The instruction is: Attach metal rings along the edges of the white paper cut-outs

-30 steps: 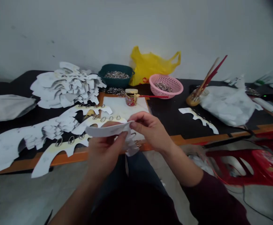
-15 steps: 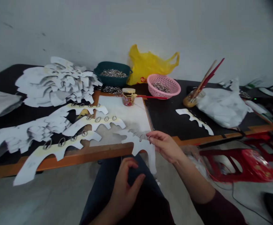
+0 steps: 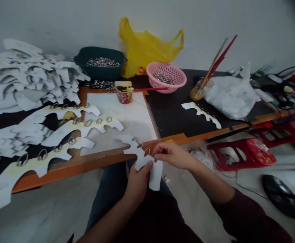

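A scalloped white paper strip point(image 3: 143, 158) hangs over the table's front edge, with small metal rings point(image 3: 142, 148) along its upper side. My left hand point(image 3: 137, 182) grips the strip's lower part from below. My right hand point(image 3: 172, 155) comes in from the right, its thumb and fingertips pinching at a ring on the strip's edge. Just beyond my hands, several similar ringed strips point(image 3: 82, 128) lie across a white board point(image 3: 134, 111) and the black tabletop point(image 3: 167, 111).
Behind the board stand a green tub of metal rings point(image 3: 99, 64), a pink basket point(image 3: 166, 76) and a glue jar point(image 3: 124, 94). A stack of paper cutouts point(image 3: 33, 74) lies at left, a white bag point(image 3: 228, 96) at right, and a red stool point(image 3: 241, 155) below the table.
My left hand has risen from my knee and taken the strip's lower part. The strip has moved toward me and my right hand stays on it. The whole view has shifted, with the table lower-left.
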`<action>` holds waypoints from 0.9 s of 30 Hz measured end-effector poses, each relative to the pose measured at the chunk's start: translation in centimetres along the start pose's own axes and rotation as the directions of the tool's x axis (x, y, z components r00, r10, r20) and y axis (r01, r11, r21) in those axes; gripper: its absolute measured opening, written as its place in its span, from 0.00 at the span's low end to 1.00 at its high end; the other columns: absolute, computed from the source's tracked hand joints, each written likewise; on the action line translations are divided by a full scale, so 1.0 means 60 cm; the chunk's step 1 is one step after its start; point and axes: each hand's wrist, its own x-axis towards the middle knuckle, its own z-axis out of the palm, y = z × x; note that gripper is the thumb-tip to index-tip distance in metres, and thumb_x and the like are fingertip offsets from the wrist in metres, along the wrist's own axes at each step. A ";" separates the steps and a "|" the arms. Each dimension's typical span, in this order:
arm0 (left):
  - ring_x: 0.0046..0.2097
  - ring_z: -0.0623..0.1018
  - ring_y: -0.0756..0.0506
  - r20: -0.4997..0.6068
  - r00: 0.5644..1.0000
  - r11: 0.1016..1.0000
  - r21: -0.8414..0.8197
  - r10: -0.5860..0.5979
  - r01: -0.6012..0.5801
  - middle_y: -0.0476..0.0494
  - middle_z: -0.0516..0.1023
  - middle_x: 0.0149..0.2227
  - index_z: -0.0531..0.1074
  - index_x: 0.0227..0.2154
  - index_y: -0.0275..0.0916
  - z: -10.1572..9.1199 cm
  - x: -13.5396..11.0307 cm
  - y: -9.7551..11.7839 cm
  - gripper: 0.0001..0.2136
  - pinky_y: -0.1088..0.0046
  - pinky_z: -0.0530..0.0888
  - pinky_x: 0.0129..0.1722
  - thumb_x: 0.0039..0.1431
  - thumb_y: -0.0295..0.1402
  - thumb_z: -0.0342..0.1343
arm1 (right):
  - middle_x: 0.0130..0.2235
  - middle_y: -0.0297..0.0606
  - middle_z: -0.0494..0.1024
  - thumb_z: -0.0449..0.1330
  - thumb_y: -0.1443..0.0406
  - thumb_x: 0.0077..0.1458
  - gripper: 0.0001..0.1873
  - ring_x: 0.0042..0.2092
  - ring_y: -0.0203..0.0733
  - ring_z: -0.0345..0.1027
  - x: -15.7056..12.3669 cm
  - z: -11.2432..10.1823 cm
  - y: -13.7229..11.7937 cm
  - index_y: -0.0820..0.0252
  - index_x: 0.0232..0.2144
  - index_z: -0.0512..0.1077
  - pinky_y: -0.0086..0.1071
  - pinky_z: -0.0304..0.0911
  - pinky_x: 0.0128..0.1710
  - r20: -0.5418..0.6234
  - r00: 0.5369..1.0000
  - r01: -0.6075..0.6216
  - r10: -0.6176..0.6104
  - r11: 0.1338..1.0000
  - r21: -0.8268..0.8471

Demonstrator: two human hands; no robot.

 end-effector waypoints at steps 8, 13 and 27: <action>0.42 0.76 0.44 -0.030 0.999 0.972 0.234 0.041 -0.033 0.42 0.78 0.37 0.69 0.40 0.34 0.007 0.000 -0.006 0.20 0.69 0.70 0.44 0.41 0.32 0.63 | 0.19 0.28 0.65 0.59 0.65 0.45 0.06 0.22 0.30 0.55 0.014 -0.001 -0.003 0.61 0.20 0.69 0.25 0.49 0.21 0.040 0.997 -0.060 0.070 0.975 -0.212; 0.39 0.76 0.41 -0.089 0.994 0.938 0.345 0.065 -0.030 0.41 0.78 0.33 0.71 0.36 0.32 0.009 0.004 -0.007 0.18 0.67 0.72 0.40 0.41 0.35 0.63 | 0.19 0.29 0.66 0.59 0.64 0.45 0.08 0.21 0.30 0.55 0.008 0.016 0.015 0.60 0.20 0.66 0.26 0.49 0.21 -0.107 0.986 -0.125 0.125 0.992 0.006; 0.36 0.77 0.44 -0.116 0.978 0.957 0.257 0.171 -0.136 0.43 0.79 0.32 0.71 0.37 0.33 0.025 0.004 0.002 0.17 0.70 0.72 0.37 0.41 0.31 0.62 | 0.20 0.29 0.66 0.57 0.65 0.49 0.08 0.22 0.31 0.57 0.005 0.036 0.004 0.61 0.21 0.67 0.25 0.52 0.22 -0.271 0.959 -0.120 0.084 0.986 -0.119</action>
